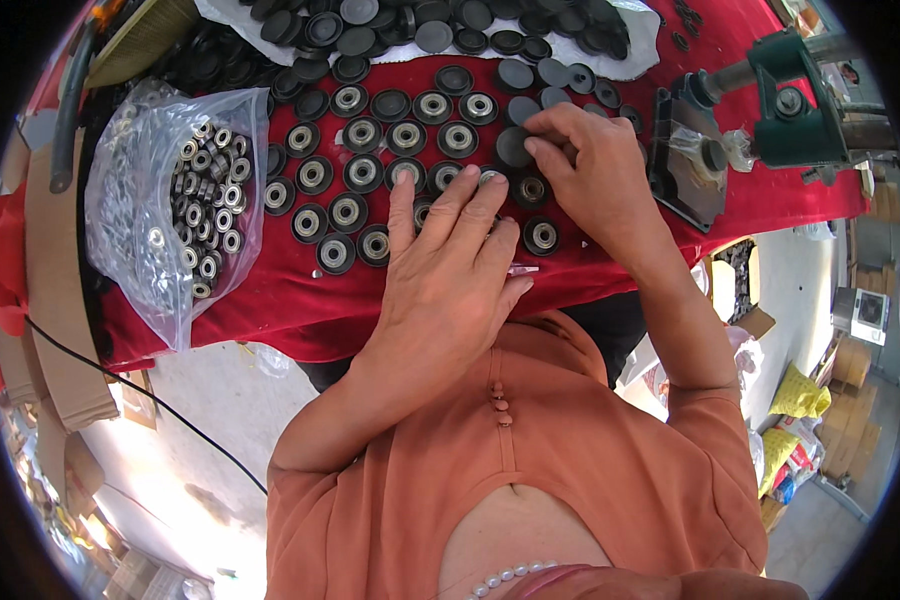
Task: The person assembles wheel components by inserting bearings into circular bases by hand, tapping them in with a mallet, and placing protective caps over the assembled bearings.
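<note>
Rows of black round caps with metal ball bearings [405, 138] in their middles lie on the red cloth [290, 305]. My left hand [445, 265] rests palm down over the nearer rows, fingers stretched out and touching several of them; what lies under the palm is hidden. To its right, my right hand [595, 165] is closed, thumb and forefinger pinching the edge of a plain black round cap [513, 147]. More plain caps [515, 76] lie just beyond that hand. A capped bearing [541, 235] sits between the two hands, near the cloth's front edge.
On the left stands an open clear plastic bag [130, 220] of loose bearings [208, 215]. Black caps are heaped on a white sheet [638, 62] at the back. A green metal press [785, 95] with a dark base plate [695, 205] stands at the right.
</note>
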Demonstrator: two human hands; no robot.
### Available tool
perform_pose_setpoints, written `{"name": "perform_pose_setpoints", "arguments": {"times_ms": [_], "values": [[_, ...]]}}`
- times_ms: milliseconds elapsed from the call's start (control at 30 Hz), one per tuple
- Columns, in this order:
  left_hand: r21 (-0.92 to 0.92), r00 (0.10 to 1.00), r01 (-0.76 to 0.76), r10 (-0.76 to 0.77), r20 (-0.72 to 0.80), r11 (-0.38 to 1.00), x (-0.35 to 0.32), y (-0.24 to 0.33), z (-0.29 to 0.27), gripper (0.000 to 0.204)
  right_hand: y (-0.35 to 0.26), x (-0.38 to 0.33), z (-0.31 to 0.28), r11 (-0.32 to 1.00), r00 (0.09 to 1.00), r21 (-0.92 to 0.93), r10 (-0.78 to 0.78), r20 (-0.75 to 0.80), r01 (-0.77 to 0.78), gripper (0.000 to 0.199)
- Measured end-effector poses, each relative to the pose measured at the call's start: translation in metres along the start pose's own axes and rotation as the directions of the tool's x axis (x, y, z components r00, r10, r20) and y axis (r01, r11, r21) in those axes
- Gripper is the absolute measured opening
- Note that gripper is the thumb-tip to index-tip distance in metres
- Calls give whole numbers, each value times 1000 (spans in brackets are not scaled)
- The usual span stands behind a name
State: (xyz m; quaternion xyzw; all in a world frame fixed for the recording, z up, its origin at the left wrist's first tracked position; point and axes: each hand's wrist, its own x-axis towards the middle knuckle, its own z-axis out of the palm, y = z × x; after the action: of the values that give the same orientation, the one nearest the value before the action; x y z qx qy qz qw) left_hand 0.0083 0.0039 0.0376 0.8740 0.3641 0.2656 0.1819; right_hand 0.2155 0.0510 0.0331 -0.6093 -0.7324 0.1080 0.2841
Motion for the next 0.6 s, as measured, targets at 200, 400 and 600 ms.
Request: {"name": "perform_pose_setpoints", "arguments": {"times_ms": [200, 400, 600], "values": [[47, 1000, -15, 15, 7, 999, 12, -2, 3, 48, -5, -4, -4, 999, 999, -25, -29, -22, 29, 13], [81, 1000, -1, 1, 5, 997, 17, -3, 8, 52, -6, -17, -5, 953, 957, -175, -268, -113, 246, 17], [110, 999, -43, 42, 11, 993, 23, -6, 10, 56, -13, -24, -7, 918, 956, -302, -289, -57, 259, 23]]}}
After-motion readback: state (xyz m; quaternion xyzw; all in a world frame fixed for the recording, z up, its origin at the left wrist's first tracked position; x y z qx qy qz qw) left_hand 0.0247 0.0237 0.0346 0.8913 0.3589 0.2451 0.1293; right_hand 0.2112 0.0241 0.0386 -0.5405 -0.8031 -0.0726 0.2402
